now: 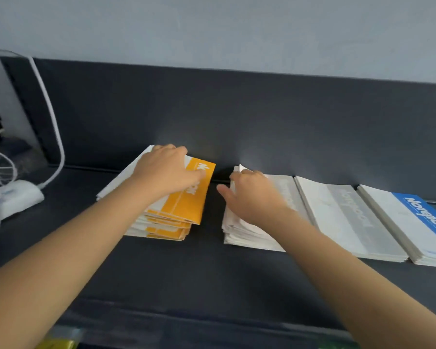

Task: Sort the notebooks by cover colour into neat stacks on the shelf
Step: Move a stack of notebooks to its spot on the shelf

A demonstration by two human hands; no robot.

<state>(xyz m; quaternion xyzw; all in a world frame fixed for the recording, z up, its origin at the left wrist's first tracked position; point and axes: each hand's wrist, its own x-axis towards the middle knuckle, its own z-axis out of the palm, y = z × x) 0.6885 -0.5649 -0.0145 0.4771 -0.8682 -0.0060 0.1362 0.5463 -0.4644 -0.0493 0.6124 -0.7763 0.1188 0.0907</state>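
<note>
A person's two bare hands work on notebook stacks lined up along the back of a dark shelf point(212, 273). The left hand point(169, 170) lies palm-down on the orange stack point(184, 210). Its fingers point(179, 150) are spread wide and reach the stack's far edge, while the thumb stretches across the orange band of the top cover. The notebooks below sit slightly fanned at the near corner.

Just to the right, across a narrow gap, the right hand point(252, 195) rests on the first grey stack point(239, 233). Its thumb is splayed off the stack's left edge and the other fingers point(238, 175) are bent at the far-left corner. Motion blur hides whether they grip the covers or only press them.

A second grey stack point(350, 217) touches the first on its right. A blue stack point(418, 217) sits just beside that one at the frame's edge. A white cable point(53, 122) and a white plug block point(18, 197) sit at the shelf's far left, well apart from the stacks.
</note>
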